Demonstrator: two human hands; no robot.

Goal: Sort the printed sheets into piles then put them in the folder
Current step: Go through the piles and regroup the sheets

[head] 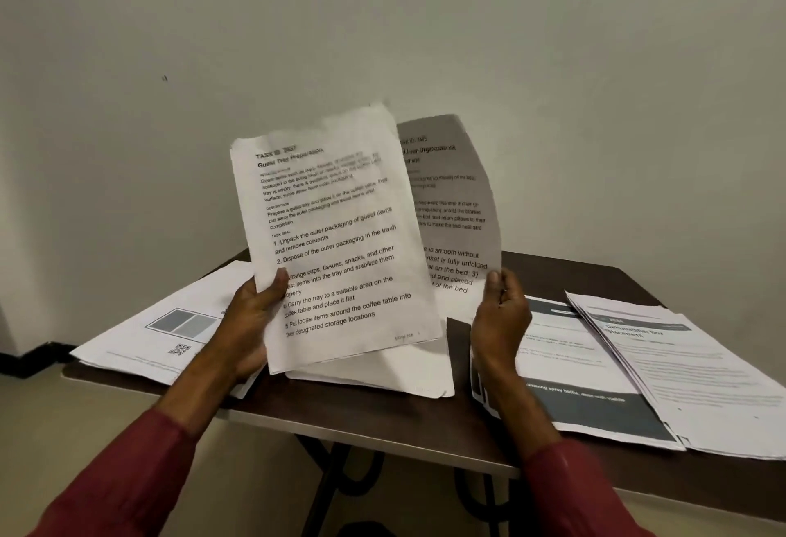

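Two hands: raised over the dark tabletop point(383, 417).
Left hand point(249, 315): fingers clamped on front sheet point(336, 239) (numbered steps legible).
Right hand point(499, 319): fingers pinching rear sheet point(451, 196).
Piles: left pile point(140, 341), right pile point(701, 366), flat on tabletop.

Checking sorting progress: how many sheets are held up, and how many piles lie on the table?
Sheets held up: 2, front sheet, rear sheet
Piles on the table: 4, QR-code pile, centre pile, dark-banded pile, far-right pile
Total: 6
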